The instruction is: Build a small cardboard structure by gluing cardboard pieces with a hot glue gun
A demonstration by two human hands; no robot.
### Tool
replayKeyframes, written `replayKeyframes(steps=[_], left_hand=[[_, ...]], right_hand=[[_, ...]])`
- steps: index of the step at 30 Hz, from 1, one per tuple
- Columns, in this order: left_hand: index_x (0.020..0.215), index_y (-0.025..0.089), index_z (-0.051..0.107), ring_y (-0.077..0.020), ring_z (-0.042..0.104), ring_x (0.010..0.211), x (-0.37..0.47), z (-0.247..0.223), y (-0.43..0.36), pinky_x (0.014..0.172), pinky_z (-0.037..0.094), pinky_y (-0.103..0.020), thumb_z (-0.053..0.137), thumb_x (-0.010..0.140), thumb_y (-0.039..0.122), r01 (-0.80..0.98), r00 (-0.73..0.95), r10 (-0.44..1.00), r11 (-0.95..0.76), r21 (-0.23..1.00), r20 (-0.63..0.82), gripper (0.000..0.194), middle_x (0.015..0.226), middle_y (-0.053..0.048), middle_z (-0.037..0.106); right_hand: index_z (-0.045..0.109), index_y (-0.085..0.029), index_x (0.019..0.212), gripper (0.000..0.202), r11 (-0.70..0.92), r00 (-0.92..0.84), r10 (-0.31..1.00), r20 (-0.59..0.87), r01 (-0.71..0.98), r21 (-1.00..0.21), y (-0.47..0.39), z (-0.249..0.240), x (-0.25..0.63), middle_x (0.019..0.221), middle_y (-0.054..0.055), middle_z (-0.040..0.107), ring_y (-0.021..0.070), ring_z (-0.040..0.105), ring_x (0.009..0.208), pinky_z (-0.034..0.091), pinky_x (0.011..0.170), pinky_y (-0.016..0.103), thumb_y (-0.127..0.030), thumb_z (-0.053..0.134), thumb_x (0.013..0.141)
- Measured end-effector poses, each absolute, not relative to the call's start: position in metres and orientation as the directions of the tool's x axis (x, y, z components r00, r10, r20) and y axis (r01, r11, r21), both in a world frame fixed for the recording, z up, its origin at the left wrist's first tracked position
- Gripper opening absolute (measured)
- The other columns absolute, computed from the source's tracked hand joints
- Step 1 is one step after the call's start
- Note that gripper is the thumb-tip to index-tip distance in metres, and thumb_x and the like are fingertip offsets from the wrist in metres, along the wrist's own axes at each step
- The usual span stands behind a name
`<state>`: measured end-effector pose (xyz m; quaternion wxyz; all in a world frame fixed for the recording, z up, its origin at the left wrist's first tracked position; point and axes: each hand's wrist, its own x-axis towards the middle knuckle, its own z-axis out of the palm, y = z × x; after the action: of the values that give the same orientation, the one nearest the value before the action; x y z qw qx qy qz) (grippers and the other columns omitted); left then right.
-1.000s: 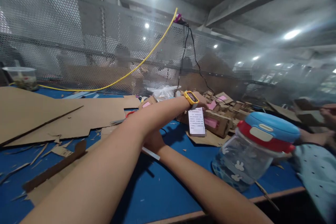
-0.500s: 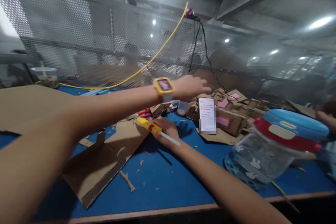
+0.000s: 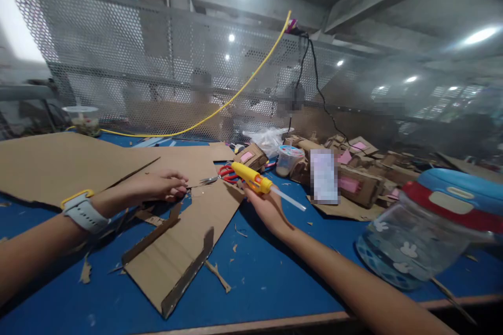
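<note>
My right hand [image 3: 267, 207] is wrapped round a yellow hot glue gun [image 3: 251, 177]; a translucent glue stick [image 3: 291, 199] sticks out of its back end. Over the cardboard, my left hand [image 3: 167, 184] has its fingers drawn together. A thin dark sliver shows at their tips, too small to name. Red-handled scissors [image 3: 226, 172] lie between my hands, partly behind the glue gun, with their metal end towards my left fingers. Beneath lies a cut cardboard piece [image 3: 168, 261] with folded-up edges. A larger flat cardboard sheet [image 3: 74, 162] spreads out at the left.
A phone [image 3: 324, 175] leans against a heap of cardboard parts [image 3: 363, 186] with pink patches. A clear bottle [image 3: 416, 241] with a blue and red lid stands front right. Behind are a plastic cup [image 3: 288, 159], a yellow cable [image 3: 236, 95] and a mesh partition. Scraps litter the blue table.
My left hand has come back from beside the phone, moving left and down to the cardboard. My right hand keeps hold of the glue gun. The view has shifted slightly.
</note>
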<state>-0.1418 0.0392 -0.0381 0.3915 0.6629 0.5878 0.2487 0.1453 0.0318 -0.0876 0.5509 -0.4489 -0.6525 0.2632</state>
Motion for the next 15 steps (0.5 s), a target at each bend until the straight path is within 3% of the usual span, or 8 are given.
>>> replayKeyframes(steps=[3, 7, 12, 15], left_hand=[[0.1, 0.024, 0.064, -0.0295, 0.074, 0.105, -0.141, -0.036, 0.033, 0.076, 0.057, -0.033, 0.079, 0.053, 0.078, 0.486, 0.212, 0.946, 0.115, 0.866, -0.245, 0.073, 0.106, -0.013, 0.079], [0.107, 0.028, 0.068, -0.0309, 0.07, 0.117, -0.145, -0.037, 0.024, 0.079, 0.056, -0.034, 0.087, 0.051, 0.072, 0.403, 0.22, 0.916, 0.228, 0.886, -0.336, 0.074, 0.116, -0.011, 0.079], [0.101, 0.027, 0.069, -0.0291, 0.073, 0.102, -0.142, -0.048, 0.025, 0.07, 0.054, -0.032, 0.087, 0.053, 0.069, 0.342, 0.185, 0.893, 0.332, 0.879, -0.41, 0.066, 0.118, -0.009, 0.077], [0.112, 0.029, 0.065, -0.025, 0.074, 0.089, -0.133, -0.048, 0.018, 0.06, 0.049, -0.028, 0.09, 0.054, 0.06, 0.328, 0.151, 0.881, 0.383, 0.864, -0.448, 0.07, 0.11, -0.006, 0.076]], right_hand=[[0.067, -0.02, 0.078, 0.033, 0.335, 0.023, 0.94, 0.342, 0.142, -0.931, 0.031, -0.082, 0.146, 0.057, -0.001, 0.061, 0.0151, 0.055, 0.051, 0.042, 0.049, 0.027, -0.052, 0.073, 0.073], [0.068, -0.018, 0.076, 0.04, 0.207, -0.021, 0.978, 0.209, -0.057, -0.977, 0.03, -0.076, 0.145, 0.07, 0.001, 0.07, 0.0096, 0.053, 0.05, 0.046, 0.052, 0.026, -0.052, 0.083, 0.059], [0.069, -0.018, 0.077, 0.041, 0.102, -0.058, 0.992, 0.114, -0.181, -0.978, 0.027, -0.073, 0.14, 0.071, -0.001, 0.069, 0.0067, 0.05, 0.05, 0.046, 0.052, 0.024, -0.044, 0.089, 0.052], [0.068, -0.017, 0.074, 0.04, 0.076, -0.066, 0.993, 0.093, -0.215, -0.974, 0.027, -0.075, 0.14, 0.071, -0.001, 0.068, 0.0056, 0.049, 0.05, 0.043, 0.051, 0.023, -0.041, 0.09, 0.051]])
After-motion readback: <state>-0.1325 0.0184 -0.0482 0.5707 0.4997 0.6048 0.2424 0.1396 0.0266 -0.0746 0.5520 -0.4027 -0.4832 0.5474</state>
